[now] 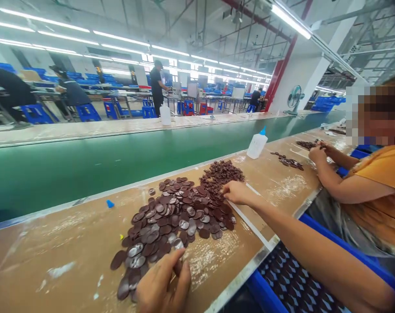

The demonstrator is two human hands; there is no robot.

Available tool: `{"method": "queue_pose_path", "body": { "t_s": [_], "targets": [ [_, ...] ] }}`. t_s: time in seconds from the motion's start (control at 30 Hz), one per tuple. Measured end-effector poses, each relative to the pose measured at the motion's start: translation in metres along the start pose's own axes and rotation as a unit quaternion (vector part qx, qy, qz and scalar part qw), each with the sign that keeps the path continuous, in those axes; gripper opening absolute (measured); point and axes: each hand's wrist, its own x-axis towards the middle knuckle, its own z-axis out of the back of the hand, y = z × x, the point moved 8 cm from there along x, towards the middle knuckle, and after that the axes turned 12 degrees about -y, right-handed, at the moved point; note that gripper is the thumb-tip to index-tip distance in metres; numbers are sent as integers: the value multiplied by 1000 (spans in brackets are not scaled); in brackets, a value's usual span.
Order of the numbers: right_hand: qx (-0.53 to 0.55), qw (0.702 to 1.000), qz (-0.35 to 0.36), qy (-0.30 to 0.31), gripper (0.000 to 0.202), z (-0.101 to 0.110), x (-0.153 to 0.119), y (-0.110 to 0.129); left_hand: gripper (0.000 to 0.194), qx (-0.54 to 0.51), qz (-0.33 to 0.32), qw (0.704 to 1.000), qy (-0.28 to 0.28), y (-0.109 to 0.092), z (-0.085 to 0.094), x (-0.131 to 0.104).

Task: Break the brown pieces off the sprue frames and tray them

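Tan bench (76,248): one large disc heap (174,208); left hand (161,282), right hand (239,193): each grip unclear.

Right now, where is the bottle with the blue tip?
In the head view, the bottle is right of centre on the near table, beside the green belt, beyond the right hand.

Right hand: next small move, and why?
Probably pinch one piece from the heap of small brown pieces: the right hand is at the heap's near edge, fingers bent, while the left hand is by the oval discs. Can't tell whether either already holds something.
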Motion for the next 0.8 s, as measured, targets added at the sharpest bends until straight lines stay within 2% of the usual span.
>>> {"method": "queue_pose_path", "body": {
  "t_s": [0.07, 0.13, 0.23, 0.33, 0.5, 0.57, 0.8],
  "targets": [
    [-3, 1000, -17, 7, 20, -13, 5, -5, 22, 44, 4, 999, 6, 5, 2, 4],
    [8, 999, -32, 4, 19, -19, 4, -12, 26, 127, 28, 990, 43, 12, -3, 6],
    [43, 997, -59, -19, 18, -17, 0, -25, 29, 225, 65, 964, 129, 22, -13, 3],
    [104, 989, -84, -66, 18, -10, -9, -33, 28, 247, 57, 951, 175, 25, -20, -2],
    [275, 946, -113, -126, 16, -5, -38, -30, 23, 250, 18, 955, 159, 23, -19, -2],
    [354, 919, -120, -126, 16, -7, -51, -23, 23, 246, 21, 957, 151, 24, -18, -1],
    [538, 826, -135, -100, 41, -6, -90, 3, 22, 201, 35, 970, 129, 28, -19, -4]
  ]
}}
